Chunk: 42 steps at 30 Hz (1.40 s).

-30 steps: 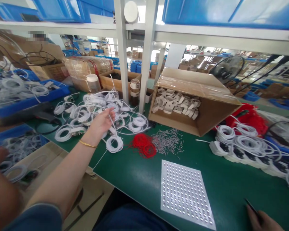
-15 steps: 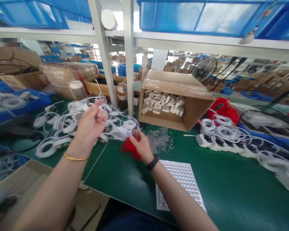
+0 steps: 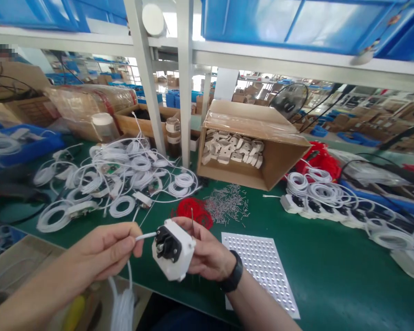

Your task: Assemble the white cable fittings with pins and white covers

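The housing (image 3: 182, 259) is held just nearer than the red bands (image 3: 195, 213). The left hand's (image 3: 112, 250) fingers pinch its cord (image 3: 145, 236), the right hand's (image 3: 209, 255) clasp the housing; best keep both steady, cord unstrained.

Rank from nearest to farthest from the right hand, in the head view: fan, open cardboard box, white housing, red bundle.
1. White housing: held in the right hand.
2. Red bundle: just beyond the hand.
3. Open cardboard box: farther back, to the right.
4. Fan: behind the box.
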Motion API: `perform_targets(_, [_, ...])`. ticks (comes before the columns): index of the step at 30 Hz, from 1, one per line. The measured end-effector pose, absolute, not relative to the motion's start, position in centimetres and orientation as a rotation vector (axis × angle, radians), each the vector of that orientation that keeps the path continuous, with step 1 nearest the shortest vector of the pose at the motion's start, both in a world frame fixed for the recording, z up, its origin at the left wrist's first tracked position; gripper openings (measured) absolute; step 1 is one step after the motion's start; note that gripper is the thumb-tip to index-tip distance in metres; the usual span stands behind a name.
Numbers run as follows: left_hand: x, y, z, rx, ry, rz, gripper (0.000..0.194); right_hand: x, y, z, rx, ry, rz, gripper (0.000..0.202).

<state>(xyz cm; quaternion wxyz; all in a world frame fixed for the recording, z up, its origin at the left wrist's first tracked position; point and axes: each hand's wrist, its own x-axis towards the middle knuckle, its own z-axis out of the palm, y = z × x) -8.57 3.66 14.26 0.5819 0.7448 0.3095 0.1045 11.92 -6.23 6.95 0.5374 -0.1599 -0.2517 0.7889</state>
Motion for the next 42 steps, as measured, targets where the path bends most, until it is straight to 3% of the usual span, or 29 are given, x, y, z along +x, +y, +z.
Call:
perform_targets(3, [-8.2,3.3,11.3,1.985,0.781,0.088,0.033,11.6,-8.4,5.1,-0.485,-0.509,1.965,0.049])
perform_targets(6, [-6.6,1.9,7.4,2.383,0.938,0.201,0.028,11.4,-9.8,3.4,-0.663,-0.415,1.963,0.040])
perform_targets(12, [-3.9,-0.5,0.2,2.649,0.890,0.493,0.032,12.0,-11.0,1.7,-1.380,-0.547,1.332,0.039])
perform_targets(14, [-3.4,-1.3,-1.0,2.558,0.740,0.668,0.041,12.3,-10.9,1.4,-1.591,-0.671,1.089,0.027])
perform_targets(17, [-2.8,-3.1,-2.2,2.505,0.493,0.640,0.064,12.6,-10.6,0.8,-1.794,-0.774,0.854,0.012])
perform_targets(20, [-1.9,-5.0,-3.6,2.515,0.550,0.653,0.083,12.5,-10.5,0.1,-1.888,-0.797,0.720,0.007])
perform_targets(23, [-1.0,-6.2,-4.9,2.388,0.844,0.834,0.086,12.2,-10.7,0.0,-1.906,-0.850,0.766,0.004])
perform_targets(27, [-1.2,-6.1,-4.9,2.262,0.785,0.926,0.083,12.7,-11.4,0.9,-1.911,-1.039,0.781,0.023])
perform_targets(30, [-2.1,-5.8,-4.1,2.209,0.575,0.869,0.084,13.5,-11.7,1.0,-1.650,-1.094,1.290,0.029])
perform_targets(33, [-2.8,-5.9,-3.5,2.086,0.511,0.861,0.090,13.3,-11.7,0.3,-1.195,-0.779,1.892,0.039])
perform_targets(38, [-5.7,-6.9,-3.9,1.793,0.584,0.845,0.101,11.6,-11.4,0.6,-0.838,-0.397,1.908,0.038])
perform_targets(40, [-8.0,-6.8,-3.9,1.757,0.637,0.647,0.085,11.6,-11.6,1.4,-0.747,-0.316,1.873,0.036])
perform_targets(42, [-10.4,-6.2,-3.2,1.803,0.656,0.412,0.044,12.3,-12.0,2.1,-0.681,-0.236,1.858,0.036])
